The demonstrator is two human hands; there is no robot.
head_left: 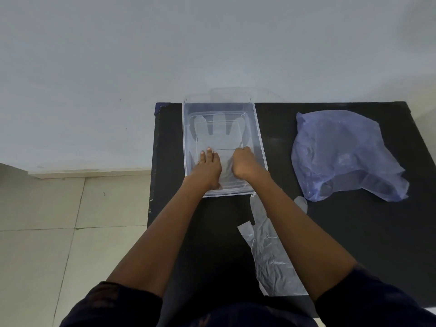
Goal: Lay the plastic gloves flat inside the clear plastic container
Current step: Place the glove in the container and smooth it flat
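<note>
A clear plastic container [259, 138] stands on the black table at its far left. A see-through plastic glove [218, 132] lies spread on the container's floor, fingers pointing away from me. My left hand [208, 167] rests palm down on the glove's cuff end, fingers together and flat. My right hand [243, 165] is inside the container beside it, fingers curled down onto the glove's right edge; whether it pinches the plastic is unclear. A second clear glove [271, 253] lies crumpled on the table near me, partly under my right forearm.
A crumpled pale blue plastic bag [342, 152] lies on the table's right half. The black table [354, 232] ends at the left just beside the container, with tiled floor [59, 220] below. A plain wall rises behind.
</note>
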